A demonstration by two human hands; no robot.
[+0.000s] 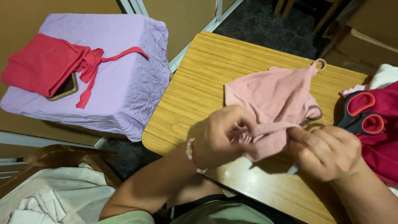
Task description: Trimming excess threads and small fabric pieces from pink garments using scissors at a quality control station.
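A pale pink strappy garment (273, 97) lies on a wooden table (199, 87), its near edge lifted. My left hand (224, 135), with a bead bracelet at the wrist, pinches a bunched fold of the pink fabric. My right hand (325, 151) grips the same fold from the right side, fingers closed on the cloth. A slim pale object pokes out under my right hand; I cannot tell what it is. Scissors with red-lined black handles (360, 114) rest just right of the garment, above my right hand.
Dark pink cloth (383, 145) and a white piece (385, 74) lie at the table's right end. To the left, a lilac-covered box (124, 83) carries a folded red garment (45, 64) over a phone (66, 89). White cloth (54, 199) sits at lower left.
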